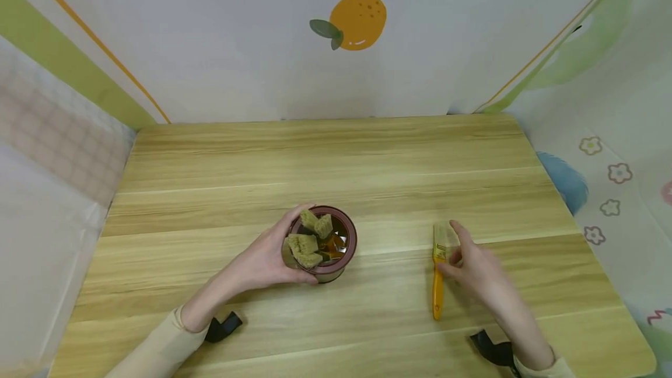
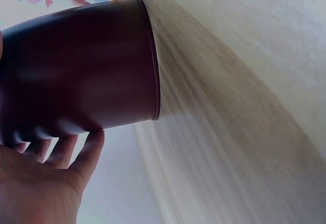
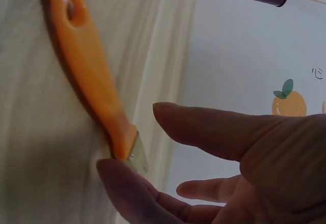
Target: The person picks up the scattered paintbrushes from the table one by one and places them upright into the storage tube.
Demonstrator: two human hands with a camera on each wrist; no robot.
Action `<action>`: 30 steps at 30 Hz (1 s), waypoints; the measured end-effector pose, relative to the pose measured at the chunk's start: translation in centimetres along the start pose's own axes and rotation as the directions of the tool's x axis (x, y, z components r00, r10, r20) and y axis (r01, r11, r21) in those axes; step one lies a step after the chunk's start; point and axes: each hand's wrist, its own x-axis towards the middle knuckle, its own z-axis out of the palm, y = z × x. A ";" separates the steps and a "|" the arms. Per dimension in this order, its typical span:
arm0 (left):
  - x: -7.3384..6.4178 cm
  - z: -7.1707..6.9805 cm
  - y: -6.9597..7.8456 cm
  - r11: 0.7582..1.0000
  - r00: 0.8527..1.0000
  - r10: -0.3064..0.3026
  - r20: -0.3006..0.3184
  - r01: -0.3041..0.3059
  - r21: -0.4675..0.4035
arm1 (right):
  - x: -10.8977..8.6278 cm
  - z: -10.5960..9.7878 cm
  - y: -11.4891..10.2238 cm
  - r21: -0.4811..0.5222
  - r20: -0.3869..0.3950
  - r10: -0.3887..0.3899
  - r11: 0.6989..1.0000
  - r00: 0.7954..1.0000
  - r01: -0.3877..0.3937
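A dark maroon cup (image 1: 351,233) stands upright on the table in the head view. Several paint brushes (image 1: 304,244) stick out of it, bristles up, with orange handles partly visible inside. My left hand (image 1: 268,260) grips the cup from its left side, fingers and thumb around its wall; the left wrist view shows fingertips against the smooth cup (image 2: 86,71). To the right, an orange-handled paint brush (image 1: 437,290) lies flat, bristles away from me. My right hand (image 1: 480,270) is beside its metal collar, thumb and forefinger spread around the brush (image 3: 91,71) in the right wrist view.
The light wood-grain table (image 1: 210,203) extends around both hands. Behind it hangs a white printed sheet (image 1: 236,45) with an orange fruit, and similar sheets line both sides. Black straps (image 1: 224,326) hang at both wrists, close over the tabletop.
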 end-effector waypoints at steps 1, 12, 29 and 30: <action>0.0 0.0 0.0 1.000 1.000 0.002 -0.001 -0.002 0.000 | 0.1 0.2 0.0 0.002 0.008 0.005 1.000 1.000 -0.005; -0.1 -0.1 0.0 1.000 1.000 0.016 -0.008 -0.016 0.002 | 0.3 1.4 -0.3 0.063 0.017 0.036 0.997 0.999 -0.037; -0.2 0.0 0.0 1.000 1.000 0.008 0.001 -0.008 0.004 | 0.5 1.9 -0.3 0.072 0.042 0.084 0.994 0.996 -0.087; -0.2 0.0 0.0 1.000 1.000 0.007 0.001 -0.007 0.004 | 0.6 1.9 -0.4 0.077 0.042 0.083 0.993 0.996 -0.086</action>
